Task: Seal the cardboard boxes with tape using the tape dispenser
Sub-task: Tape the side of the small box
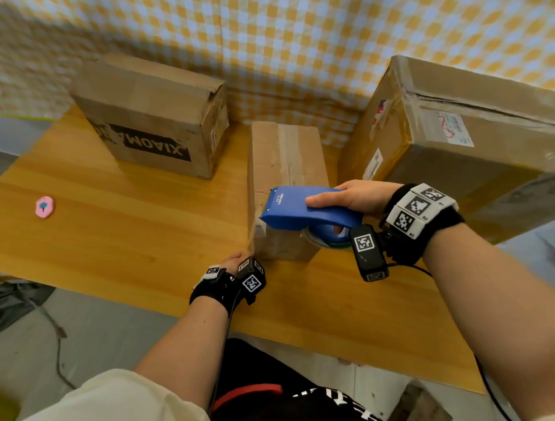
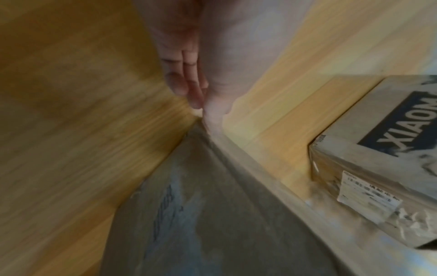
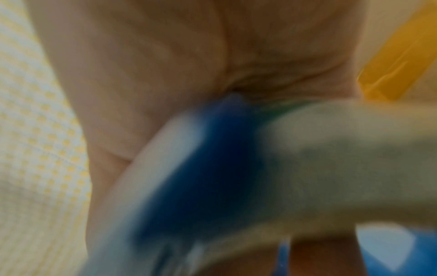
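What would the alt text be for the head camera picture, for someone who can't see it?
A right hand holds a blue tape dispenser on top of a narrow cardboard box on a wooden table, while the left hand touches the box's near bottom corner. Two more boxes stand behind.

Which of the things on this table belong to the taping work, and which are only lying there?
Belong to the job:
- blue tape dispenser, gripped by the right hand
- middle box, steadied at its near corner by the left hand
- XIAOMI box
- large box, on the right

Just lying about:
- pink eraser-like thing, on the wooden table
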